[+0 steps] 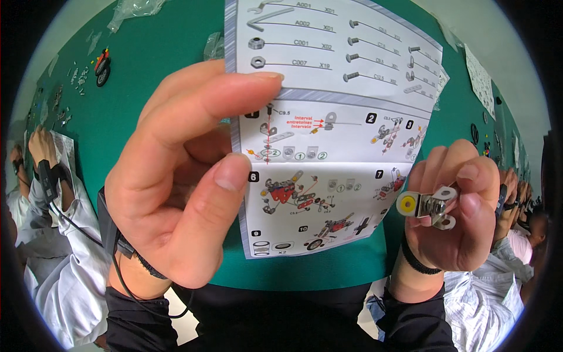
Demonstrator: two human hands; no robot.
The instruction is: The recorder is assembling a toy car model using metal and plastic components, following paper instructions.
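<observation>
Left hand pinches a folded white paper instruction sheet up close.
Right hand grips a small silver metal bracket with yellow wheel; judging so, checking diagrams against the part over the green tabletop.

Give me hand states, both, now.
Left hand: closed, pinching the instruction sheet by its edge.
Right hand: closed on a small metal bracket assembly with a yellow-centred wheel.

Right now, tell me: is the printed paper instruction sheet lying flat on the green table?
No, the left hand pinches the printed paper instruction sheet by its edge, holding it up above the green table.
</observation>
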